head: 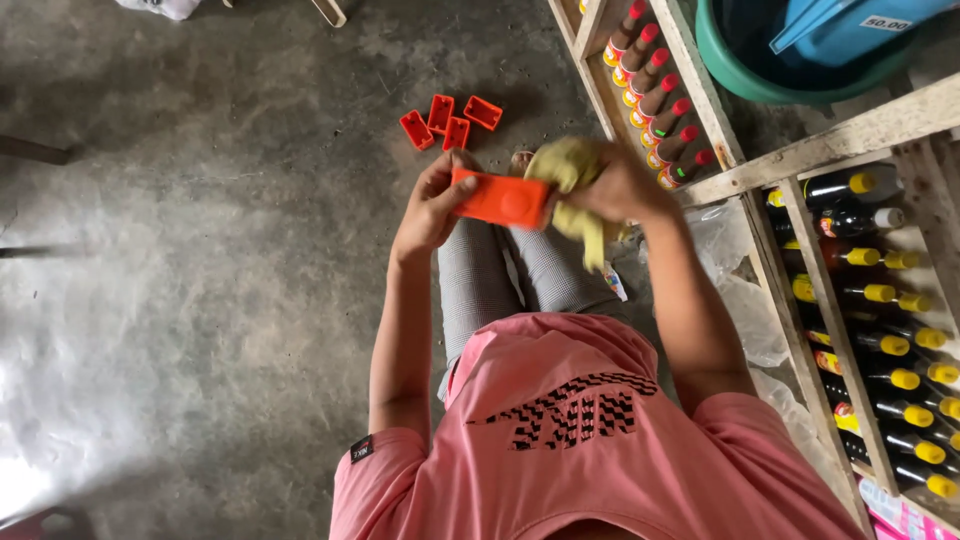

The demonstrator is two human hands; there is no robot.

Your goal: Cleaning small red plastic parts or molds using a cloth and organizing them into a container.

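While I am watching through the head camera, the left hand (432, 205) is gripping one end of a flat orange rectangular plastic block (503, 199), with the fingers curled closed around that end and the thumb lying along its top edge. I judge this end grip to be a brace that is leaving the block's broad face exposed. The block is being held in mid-air in front of the body, above the knees, well clear of the grey concrete floor (200, 250).

The right hand (622, 188) is closed around a bunched yellow-green cloth (574, 172) and is pressing it against the other end of the block. The bunching appears to be giving the palm a thick pad, so the cloth is meeting the plastic while the bare skin is staying behind it. A loose tail of the cloth is hanging down below the hand.

Four small orange open-topped plastic boxes (450, 120) are lying in a loose cluster on the floor just beyond the hands, within reach.

A rough wooden shelf rack (850, 135) is standing to the right, holding a row of red-capped bottles (660, 95) and rows of dark yellow-capped bottles (890, 345) lying with caps outward. A green plastic basin (740, 70) is sitting on top.
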